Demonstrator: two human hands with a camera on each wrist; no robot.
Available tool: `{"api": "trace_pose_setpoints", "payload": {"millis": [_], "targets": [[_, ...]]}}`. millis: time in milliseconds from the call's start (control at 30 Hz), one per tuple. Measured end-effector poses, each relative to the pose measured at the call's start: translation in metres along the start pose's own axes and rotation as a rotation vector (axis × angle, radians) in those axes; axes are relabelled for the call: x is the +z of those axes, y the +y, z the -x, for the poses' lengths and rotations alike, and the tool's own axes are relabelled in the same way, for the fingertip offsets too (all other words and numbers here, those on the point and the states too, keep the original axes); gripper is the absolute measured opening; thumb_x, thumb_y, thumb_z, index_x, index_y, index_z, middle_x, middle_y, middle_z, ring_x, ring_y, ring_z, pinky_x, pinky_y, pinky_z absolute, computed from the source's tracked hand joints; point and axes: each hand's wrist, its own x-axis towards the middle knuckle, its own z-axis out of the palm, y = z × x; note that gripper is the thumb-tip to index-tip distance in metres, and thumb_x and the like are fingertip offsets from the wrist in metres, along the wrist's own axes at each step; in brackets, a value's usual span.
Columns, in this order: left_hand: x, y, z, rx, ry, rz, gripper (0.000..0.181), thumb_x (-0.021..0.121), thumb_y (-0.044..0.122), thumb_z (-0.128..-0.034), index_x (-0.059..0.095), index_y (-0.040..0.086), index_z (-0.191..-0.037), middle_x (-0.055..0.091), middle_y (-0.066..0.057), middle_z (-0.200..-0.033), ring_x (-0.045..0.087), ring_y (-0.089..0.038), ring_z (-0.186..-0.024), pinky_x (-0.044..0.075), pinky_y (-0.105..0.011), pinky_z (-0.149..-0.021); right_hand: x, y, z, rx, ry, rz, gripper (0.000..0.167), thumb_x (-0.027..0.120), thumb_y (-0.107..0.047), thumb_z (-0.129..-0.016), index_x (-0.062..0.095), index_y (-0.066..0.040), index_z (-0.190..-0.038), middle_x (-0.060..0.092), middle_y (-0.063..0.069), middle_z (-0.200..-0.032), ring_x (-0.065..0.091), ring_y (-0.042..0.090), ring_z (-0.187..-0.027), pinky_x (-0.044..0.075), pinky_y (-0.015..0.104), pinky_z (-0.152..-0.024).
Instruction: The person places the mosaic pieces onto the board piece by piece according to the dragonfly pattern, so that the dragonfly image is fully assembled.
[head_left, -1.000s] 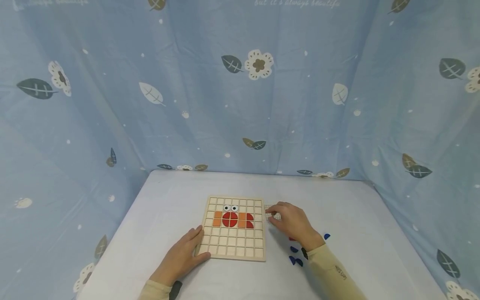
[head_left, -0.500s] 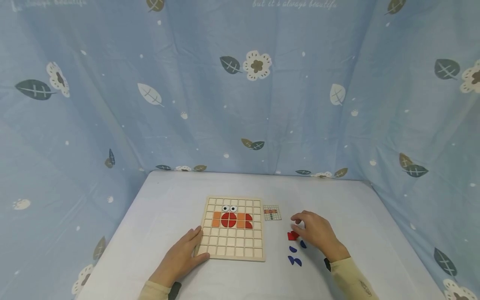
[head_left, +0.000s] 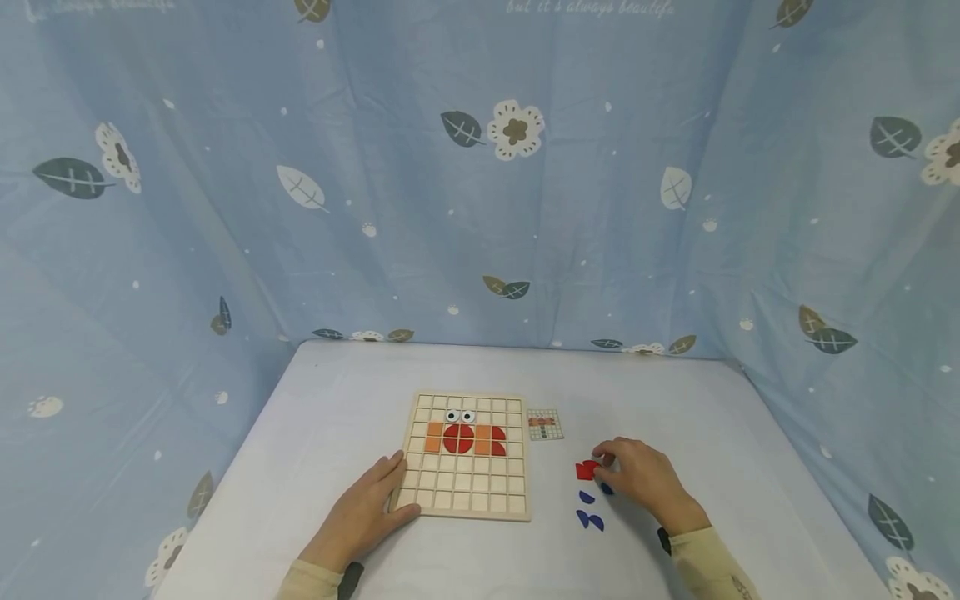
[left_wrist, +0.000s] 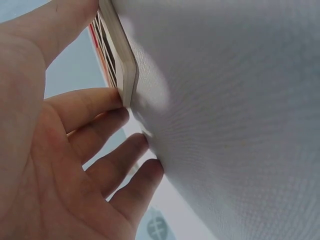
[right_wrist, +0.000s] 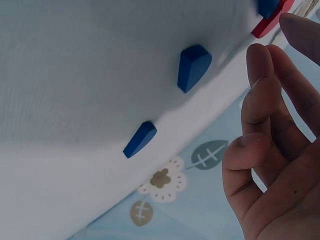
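So I'm watching someone do a little mosaic on a white counter (head_left: 660, 396), and the right hand (head_left: 643, 477) is down at the loose red pieces (head_left: 584, 472), right of the board (head_left: 465, 481) — thumb and finger only a narrow gap apart, and I honestly can't tell if one's pinched yet. If it were me, I'd nip one by its side edges, ease it clear of its neighbour so it comes up alone, and check the picture card (head_left: 544, 425) for which way it turns. The left hand (head_left: 362, 512) looks fine, fingers spread wide round the board's near left corner. Quick count: one board, one card, four loose blue pieces (head_left: 587, 497), at least two loose reds — they overlap, so no promises. On the board: two eye tiles (head_left: 468, 416), four cells of orange tiles (head_left: 434, 431), six of red tiles (head_left: 452, 432).
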Motion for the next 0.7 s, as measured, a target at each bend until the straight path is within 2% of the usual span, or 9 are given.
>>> {"api": "trace_pose_setpoints", "payload": {"millis": [200, 433, 567, 700], "targets": [[0.0008, -0.0008, 0.0002, -0.001, 0.004, 0.0, 0.079, 0.078, 0.048, -0.0856, 0.055, 0.0, -0.144, 0.046, -0.01, -0.156, 0.042, -0.036, -0.142, 0.038, -0.049, -0.116, 0.0041, -0.0031, -0.0023, -0.01, 0.001, -0.008, 0.023, 0.086, -0.016, -0.079, 0.078, -0.016, -0.1, 0.068, -0.009, -0.085, 0.061, 0.01, -0.08, 0.059, 0.038, -0.075], [0.0026, -0.002, -0.0008, 0.001, 0.005, -0.005, 0.079, 0.078, 0.048, -0.0858, 0.055, 0.0, -0.144, 0.046, -0.01, -0.156, 0.042, -0.036, -0.142, 0.037, -0.049, -0.117, 0.007, -0.0049, -0.0046, -0.005, -0.008, -0.021, 0.02, 0.084, -0.014, -0.08, 0.079, -0.017, -0.099, 0.069, -0.008, -0.09, 0.059, 0.011, -0.08, 0.06, 0.037, -0.078], [0.0029, -0.0021, -0.0009, 0.001, 0.005, -0.004, 0.079, 0.078, 0.048, -0.0859, 0.055, 0.0, -0.144, 0.046, -0.01, -0.156, 0.042, -0.036, -0.143, 0.037, -0.049, -0.117, 0.0074, -0.0045, -0.0055, -0.036, 0.01, -0.018, 0.018, 0.084, -0.013, -0.08, 0.079, -0.018, -0.096, 0.068, -0.009, -0.09, 0.056, 0.01, -0.077, 0.057, 0.033, -0.073], [0.0023, -0.0012, -0.0009, 0.006, 0.008, -0.001, 0.079, 0.078, 0.048, -0.0861, 0.054, 0.0, -0.144, 0.046, -0.011, -0.156, 0.042, -0.037, -0.142, 0.037, -0.049, -0.117, 0.007, -0.0023, -0.006, -0.086, 0.048, 0.001, 0.019, 0.085, -0.011, -0.078, 0.079, -0.018, -0.095, 0.07, -0.008, -0.091, 0.062, 0.011, -0.081, 0.057, 0.035, -0.074]]}}
